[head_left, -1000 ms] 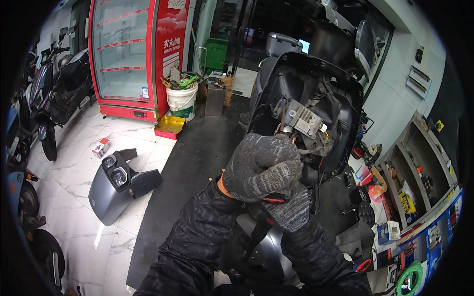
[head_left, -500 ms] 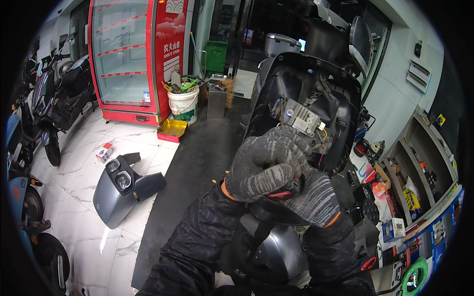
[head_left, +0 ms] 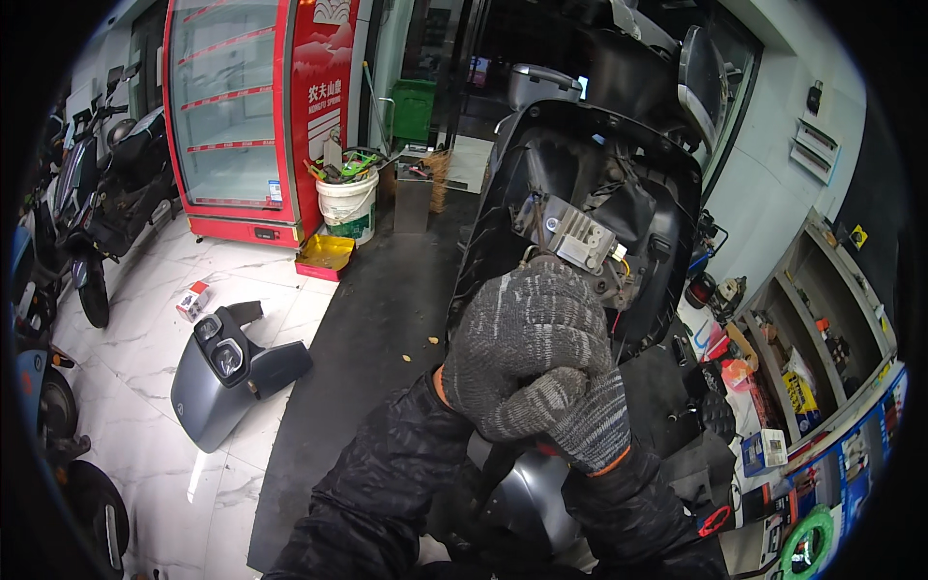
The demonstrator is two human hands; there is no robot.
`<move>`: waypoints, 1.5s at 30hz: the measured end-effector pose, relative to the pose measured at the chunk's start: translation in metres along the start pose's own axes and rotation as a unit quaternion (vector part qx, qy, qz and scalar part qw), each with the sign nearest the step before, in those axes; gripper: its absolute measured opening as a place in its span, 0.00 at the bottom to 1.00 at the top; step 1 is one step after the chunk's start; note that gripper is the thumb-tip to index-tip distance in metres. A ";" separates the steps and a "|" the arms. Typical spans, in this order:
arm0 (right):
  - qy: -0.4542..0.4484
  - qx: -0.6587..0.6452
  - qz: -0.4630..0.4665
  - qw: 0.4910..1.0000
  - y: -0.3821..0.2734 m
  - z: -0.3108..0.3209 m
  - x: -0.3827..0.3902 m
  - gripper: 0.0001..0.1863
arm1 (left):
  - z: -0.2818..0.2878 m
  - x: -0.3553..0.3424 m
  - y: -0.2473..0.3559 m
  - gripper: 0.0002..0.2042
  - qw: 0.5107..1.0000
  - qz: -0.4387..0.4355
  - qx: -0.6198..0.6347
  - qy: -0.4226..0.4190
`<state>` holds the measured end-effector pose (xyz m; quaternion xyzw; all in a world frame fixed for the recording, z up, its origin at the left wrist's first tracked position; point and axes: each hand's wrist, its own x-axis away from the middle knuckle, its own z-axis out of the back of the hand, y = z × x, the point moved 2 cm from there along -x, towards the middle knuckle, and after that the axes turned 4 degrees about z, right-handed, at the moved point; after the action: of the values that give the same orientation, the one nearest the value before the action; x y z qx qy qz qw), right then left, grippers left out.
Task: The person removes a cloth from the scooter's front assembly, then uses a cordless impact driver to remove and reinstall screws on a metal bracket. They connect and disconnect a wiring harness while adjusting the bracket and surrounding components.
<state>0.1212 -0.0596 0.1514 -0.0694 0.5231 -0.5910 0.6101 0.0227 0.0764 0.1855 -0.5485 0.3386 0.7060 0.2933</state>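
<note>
Clock is centring on the two hands, twelve pointing straight ahead. Opened dark scooter (head_left: pixel 617 198) is standing at twelve to one, just beyond the hands, its inner parts showing. Red glass-fronted fridge (head_left: pixel 302 126) is standing at ten, well apart. Grey shelf (head_left: pixel 785 319) is standing at three. Grey body panel (head_left: pixel 215 391) is lying at nine on white tiled floor (head_left: pixel 126 387). White bucket (head_left: pixel 346 205) is standing at ten, near the fridge; red-and-yellow tray (head_left: pixel 324 255) is lying just before it. Left hand (head_left: pixel 532 338), grey-gloved, is lying over part of the right hand (head_left: pixel 592 425), gloved alike; the two are touching. Fingertips are hiding from me: I am not able to tell whether either is closing on anything. Finned metal block (head_left: pixel 583 242) is sitting in the scooter's opening at twelve to one, just past the left hand. Small box (head_left: pixel 193 301) is lying at nine, near the panel. Sliver of red (head_left: pixel 548 448) is showing under the hands at six; kind unclear.
</note>
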 end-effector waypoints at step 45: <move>-0.030 0.181 0.028 0.983 -0.005 -0.014 -0.016 0.26 | 0.015 0.012 -0.006 0.16 0.999 0.021 -0.032 0.023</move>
<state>0.1122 -0.0414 0.1573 0.0394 0.3910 -0.6562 0.6441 0.0162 0.0924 0.1752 -0.5668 0.3338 0.7097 0.2523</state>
